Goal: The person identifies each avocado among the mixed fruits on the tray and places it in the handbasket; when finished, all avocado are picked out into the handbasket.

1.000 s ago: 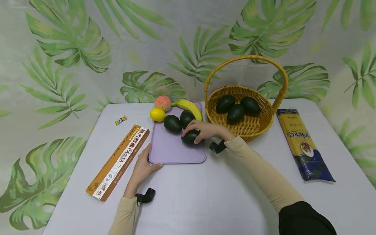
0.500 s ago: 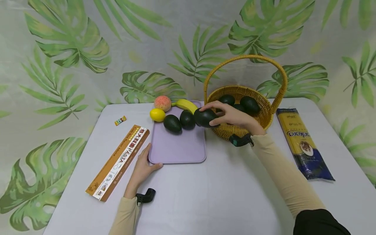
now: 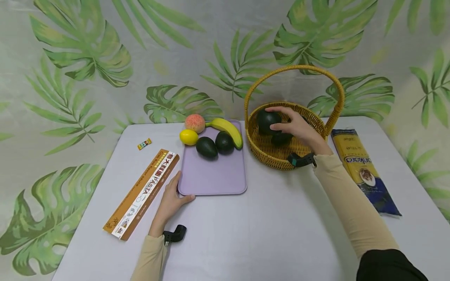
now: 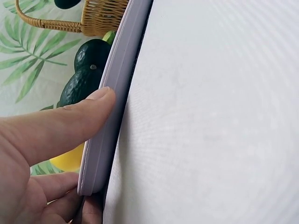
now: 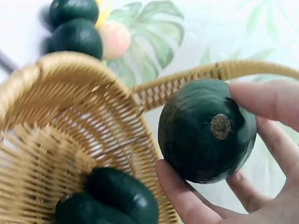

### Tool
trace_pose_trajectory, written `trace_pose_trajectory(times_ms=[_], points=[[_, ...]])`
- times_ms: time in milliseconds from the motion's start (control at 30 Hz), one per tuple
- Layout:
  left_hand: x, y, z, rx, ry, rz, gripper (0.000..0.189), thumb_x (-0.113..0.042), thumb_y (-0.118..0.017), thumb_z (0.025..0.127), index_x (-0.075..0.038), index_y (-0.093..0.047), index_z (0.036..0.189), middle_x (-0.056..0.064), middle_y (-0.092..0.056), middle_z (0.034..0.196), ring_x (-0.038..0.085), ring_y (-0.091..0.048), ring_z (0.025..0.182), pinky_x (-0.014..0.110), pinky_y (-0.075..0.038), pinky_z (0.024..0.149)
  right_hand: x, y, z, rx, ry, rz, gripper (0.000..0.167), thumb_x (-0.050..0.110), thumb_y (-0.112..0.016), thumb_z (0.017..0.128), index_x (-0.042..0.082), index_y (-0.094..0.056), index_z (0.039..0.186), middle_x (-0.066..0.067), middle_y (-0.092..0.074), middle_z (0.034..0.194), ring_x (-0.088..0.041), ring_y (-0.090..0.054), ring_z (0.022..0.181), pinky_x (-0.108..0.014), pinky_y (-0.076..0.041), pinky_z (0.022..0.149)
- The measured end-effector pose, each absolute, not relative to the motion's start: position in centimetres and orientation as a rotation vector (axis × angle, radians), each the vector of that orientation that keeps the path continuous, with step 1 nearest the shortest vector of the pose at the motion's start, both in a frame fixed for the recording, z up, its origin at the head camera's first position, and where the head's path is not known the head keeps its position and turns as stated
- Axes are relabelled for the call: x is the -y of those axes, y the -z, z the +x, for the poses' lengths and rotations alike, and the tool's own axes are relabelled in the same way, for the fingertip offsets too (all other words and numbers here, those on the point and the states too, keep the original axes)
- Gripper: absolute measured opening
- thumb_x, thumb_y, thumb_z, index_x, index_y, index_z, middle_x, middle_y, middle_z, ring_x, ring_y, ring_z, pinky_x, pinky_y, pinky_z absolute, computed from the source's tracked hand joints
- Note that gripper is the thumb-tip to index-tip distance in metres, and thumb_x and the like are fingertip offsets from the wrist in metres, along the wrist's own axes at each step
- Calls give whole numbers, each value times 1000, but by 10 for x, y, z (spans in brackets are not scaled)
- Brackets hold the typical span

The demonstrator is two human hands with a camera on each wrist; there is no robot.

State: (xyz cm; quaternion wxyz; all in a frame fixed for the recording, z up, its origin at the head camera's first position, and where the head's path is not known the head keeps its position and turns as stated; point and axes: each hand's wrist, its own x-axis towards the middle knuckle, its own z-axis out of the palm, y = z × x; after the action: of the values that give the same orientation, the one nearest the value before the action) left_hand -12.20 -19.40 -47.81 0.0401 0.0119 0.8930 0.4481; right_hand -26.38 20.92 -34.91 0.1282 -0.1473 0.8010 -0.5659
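Observation:
My right hand (image 3: 297, 127) grips a dark green avocado (image 3: 268, 121) over the left part of the wicker basket (image 3: 268, 159). In the right wrist view, thumb and fingers wrap around this avocado (image 5: 205, 135), its stem end facing the camera. Other avocados (image 5: 124, 193) lie lower in the basket, partly hidden by the hand in the head view. My left hand (image 3: 171, 201) holds the near left corner of the lilac tray (image 3: 214, 181), thumb (image 4: 88, 109) along the near edge and fingers at the left side. On the tray sit two avocados (image 3: 206, 147), a banana (image 3: 228, 128), a lemon (image 3: 188, 137) and a peach (image 3: 195, 123).
A tall handle (image 3: 295, 68) arches over the basket. Left of the tray lies a long pasta box (image 3: 142, 195), with a small wrapped packet (image 3: 144, 144) behind it. A yellow and blue pasta bag (image 3: 363, 171) lies at the right of the white table (image 3: 225, 238).
My right hand has lifted an avocado off the tray's right side and carried it right and away from me, over the basket. My left hand stays at the tray corner.

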Motion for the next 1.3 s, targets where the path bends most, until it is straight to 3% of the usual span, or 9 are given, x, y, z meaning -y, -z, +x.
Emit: trace_pose_trajectory(times_ms=[233,367,467,633,867,967,1300], points=[[194,478,-122,-2738,-1364,34,95,-16,-78,79,6,-17,149,26,-17,154,41,-15,140,51,-14,113,-208,358,-272,-2377,1587,-424,50,9,-59,93,11,-47,142,-8,-19,154,-32,-24,136,-61,-33,98],[194,478,-122,-2742,-1364,31,96,-15,-78,79,6,-17,149,26,-18,154,41,-15,140,51,-14,113,-202,359,-275,-2461,1478,-413,50,8,-59,93,11,-48,141,-14,-16,153,-35,-24,131,-53,-41,89],[193,478,-122,-2744,-1364,30,96,-15,-78,79,6,-17,149,26,-18,154,41,-15,140,51,-14,113,-197,360,-278,-2510,1427,-402,50,6,-59,92,10,-49,141,-18,-17,151,-35,-24,128,-48,-40,84],[193,478,-122,-2746,-1365,32,95,-15,-78,78,7,-18,149,26,-18,153,41,-15,140,51,-14,113,-189,363,-281,-2561,1399,-400,48,1,-58,90,4,-51,138,-22,-19,148,-35,-19,133,-51,-32,95],[193,478,-122,-2740,-1369,27,95,-15,-78,79,6,-17,149,26,-17,154,41,-15,140,51,-14,113,-182,364,-282,-2516,1282,-372,42,2,-54,92,1,-53,135,-22,-39,144,-40,-49,117,-55,-39,97],[193,477,-122,-2734,-1374,22,95,-16,-78,79,6,-18,149,26,-17,154,41,-15,140,51,-14,113,-181,363,-280,-2509,1253,-394,41,5,-54,94,-1,-53,135,-23,-46,139,-38,-51,115,-54,-41,96],[193,477,-122,-2729,-1369,16,95,-16,-78,80,5,-17,150,26,-17,154,41,-14,140,51,-15,113,-166,350,-264,-2395,1515,-560,42,12,-55,97,1,-49,137,-19,-47,137,-39,-53,114,-53,-43,94]])
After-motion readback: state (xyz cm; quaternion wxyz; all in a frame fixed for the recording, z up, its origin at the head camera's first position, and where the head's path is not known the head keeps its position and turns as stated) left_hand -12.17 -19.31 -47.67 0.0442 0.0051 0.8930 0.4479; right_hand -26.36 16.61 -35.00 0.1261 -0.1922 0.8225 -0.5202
